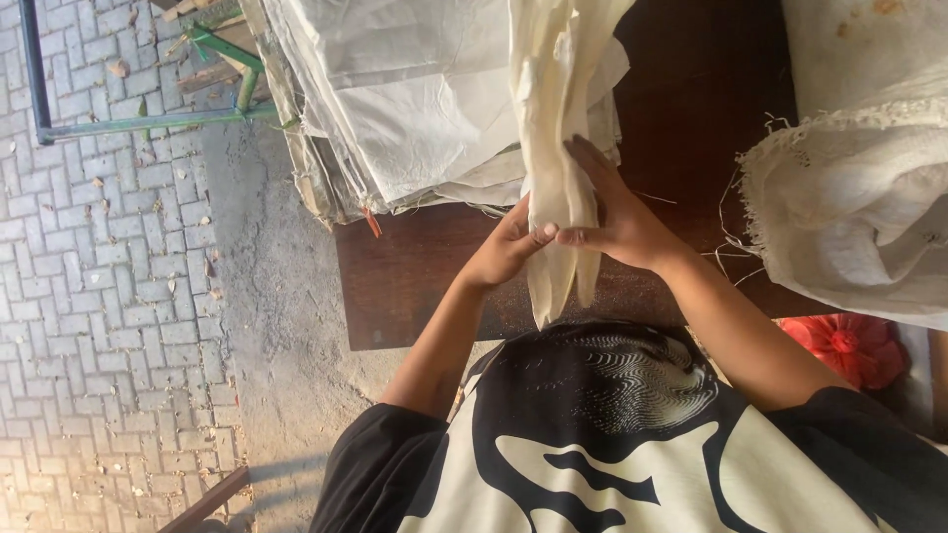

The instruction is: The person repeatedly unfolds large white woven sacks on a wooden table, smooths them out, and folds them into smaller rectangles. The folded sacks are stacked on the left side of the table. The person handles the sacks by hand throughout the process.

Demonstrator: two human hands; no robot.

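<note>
- A brick-paved ground [99,247] fills the left side of the view, with a concrete strip beside it.
- A dark wooden table [425,276] spans the middle, its near edge close to the person's chest.
- A stack of white woven sacks [395,109] lies on the far left part of the table, hanging over the edge.
- Another frayed white sack [859,207] bulges at the right, with a red mesh bag [849,345] just below it.
- A green metal frame [148,118] stands on the paving beyond the stack.
- A long cream-coloured folded piece of cloth [558,178] runs from the top of the view down over the table towards the person, held between both hands.
- The right hand [617,217] lies flat on the cloth's right side, fingers stretched out along it and thumb pressed across its front.
- The left hand [509,247] grips the cloth from the left, fingers curled round it, its thumb touching the right thumb.
</note>
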